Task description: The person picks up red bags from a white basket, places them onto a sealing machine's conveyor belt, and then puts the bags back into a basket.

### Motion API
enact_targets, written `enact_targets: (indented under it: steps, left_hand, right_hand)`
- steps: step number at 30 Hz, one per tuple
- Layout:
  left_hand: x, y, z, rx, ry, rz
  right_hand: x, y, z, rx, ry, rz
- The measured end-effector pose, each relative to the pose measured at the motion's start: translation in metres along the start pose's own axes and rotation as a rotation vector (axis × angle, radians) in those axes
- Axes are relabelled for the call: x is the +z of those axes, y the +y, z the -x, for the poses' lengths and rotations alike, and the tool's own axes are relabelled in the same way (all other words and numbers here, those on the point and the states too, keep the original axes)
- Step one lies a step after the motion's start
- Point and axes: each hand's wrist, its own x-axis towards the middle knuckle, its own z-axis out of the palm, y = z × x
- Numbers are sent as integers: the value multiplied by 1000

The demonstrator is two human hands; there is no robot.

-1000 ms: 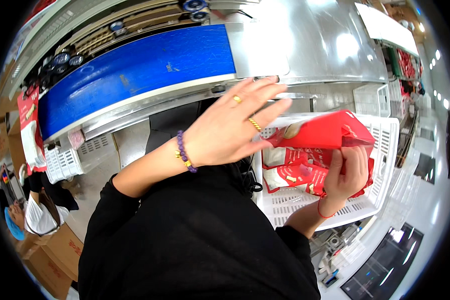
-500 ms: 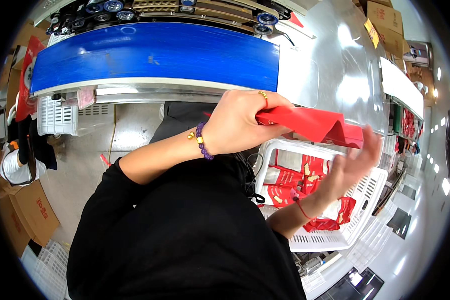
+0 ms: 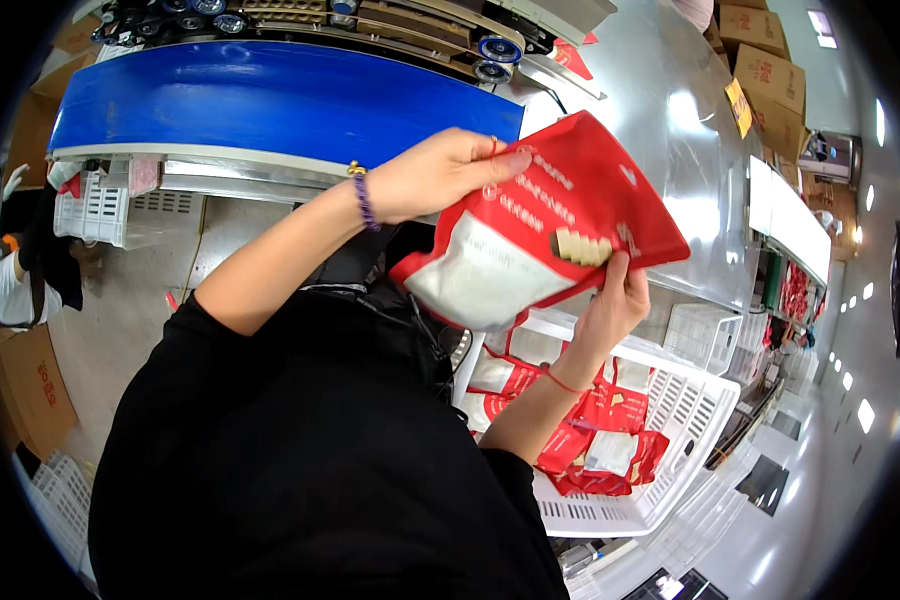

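I hold up a red and white bag (image 3: 490,260), its printed face with a window turned toward me. My left hand (image 3: 430,175) is closed on its upper left edge, thumb on the front. My right hand (image 3: 620,300) pinches its right side near the corner. Below, a white perforated plastic basket (image 3: 690,450) holds several red and white packets (image 3: 580,460), partly hidden by the bag and my right forearm.
A blue conveyor strip (image 3: 270,95) with a roller mechanism (image 3: 410,30) runs along the top, beside a steel surface (image 3: 700,200). A co-worker (image 3: 5,290) is at the far left. Cardboard cartons (image 3: 770,90) stand at upper right; another white crate (image 3: 95,210) is below the conveyor.
The red bag, bunched in my hands earlier, is now raised and spread with its printed front facing the camera. My left hand is higher, and my right hand has closed on the bag's side.
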Motion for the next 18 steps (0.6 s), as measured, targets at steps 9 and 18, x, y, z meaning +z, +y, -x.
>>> enact_targets:
  steps: [9, 18]
  left_hand:
    - [-5, -30, -73, 152, 609, -362]
    - [-40, -10, -80, 27, 692, -577]
  right_hand:
    - [11, 39, -71, 186, -11, -151]
    - [41, 43, -100, 47, 17, -111]
